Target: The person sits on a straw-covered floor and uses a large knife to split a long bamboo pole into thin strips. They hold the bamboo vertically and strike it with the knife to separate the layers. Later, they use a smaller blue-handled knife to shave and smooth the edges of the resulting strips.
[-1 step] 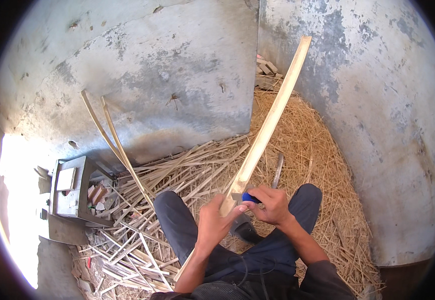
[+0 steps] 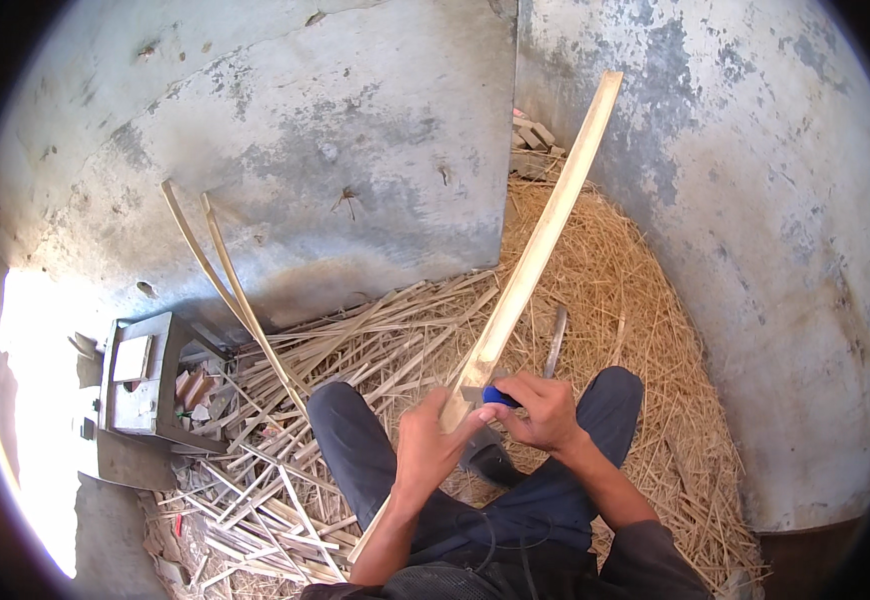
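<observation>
A long pale split-bamboo strip [image 2: 545, 235] slants up from my lap toward the far right wall. My left hand [image 2: 427, 445] is wrapped round its lower part. In my right hand [image 2: 547, 412] is a knife with a blue handle [image 2: 500, 396]. Its short, wide grey blade [image 2: 473, 393] lies across the strip just beyond my left hand. My left thumb reaches over toward the handle and the right hand's fingers. The palm side of both hands is hidden. Between my legs, below the hands, shows a dark object [image 2: 493, 460] whose kind I cannot make out.
Split strips [image 2: 275, 510] lie in a heap to the left, and straw-like shavings [image 2: 655, 420] cover the right. A curved metal blade [image 2: 556, 340] lies beyond my right knee. Two strips [image 2: 240, 290] lean on the left wall [image 2: 305, 150]. A wooden stool-like stand [image 2: 145, 400] is at far left.
</observation>
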A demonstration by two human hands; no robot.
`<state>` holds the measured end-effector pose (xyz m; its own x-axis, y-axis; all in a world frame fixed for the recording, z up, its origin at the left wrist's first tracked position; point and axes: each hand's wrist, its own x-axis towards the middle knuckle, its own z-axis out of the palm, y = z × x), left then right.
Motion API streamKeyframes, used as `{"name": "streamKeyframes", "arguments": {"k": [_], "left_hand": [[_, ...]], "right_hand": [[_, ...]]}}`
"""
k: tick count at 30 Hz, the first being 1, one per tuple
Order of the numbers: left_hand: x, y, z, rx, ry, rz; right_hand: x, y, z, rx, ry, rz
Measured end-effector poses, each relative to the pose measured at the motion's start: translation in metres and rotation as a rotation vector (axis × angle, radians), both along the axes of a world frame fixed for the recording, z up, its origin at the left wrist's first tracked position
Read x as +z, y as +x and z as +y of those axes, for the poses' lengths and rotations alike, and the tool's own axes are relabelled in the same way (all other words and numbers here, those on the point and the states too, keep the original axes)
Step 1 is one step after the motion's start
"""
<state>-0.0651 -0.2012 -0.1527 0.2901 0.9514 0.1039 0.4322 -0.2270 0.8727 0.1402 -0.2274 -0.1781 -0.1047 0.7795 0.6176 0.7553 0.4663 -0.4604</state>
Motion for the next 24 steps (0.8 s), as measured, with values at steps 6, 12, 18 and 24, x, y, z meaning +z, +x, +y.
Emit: {"name": "streamKeyframes", "arguments": {"k": [6, 12, 18, 24], "left_hand": [[0.0, 0.01, -0.005, 0.071, 0.045, -0.029], [0.002, 0.01, -0.007, 0.099, 0.008, 0.011], [-0.018, -0.016, -0.031, -0.003, -0.087, 0.065], [-0.028, -0.047, -0.046, -0.06, -0.243, 0.033]], "right_hand": [[0.003, 0.0, 0.001, -0.07, 0.076, 0.022], [0.013, 0.008, 0.003, -0.063, 0.046, -0.057], [0.016, 0.092, 0.043, -0.543, 0.128, 0.263], [0.018, 0.143, 0.04, -0.432, 0.054, 0.433]]}}
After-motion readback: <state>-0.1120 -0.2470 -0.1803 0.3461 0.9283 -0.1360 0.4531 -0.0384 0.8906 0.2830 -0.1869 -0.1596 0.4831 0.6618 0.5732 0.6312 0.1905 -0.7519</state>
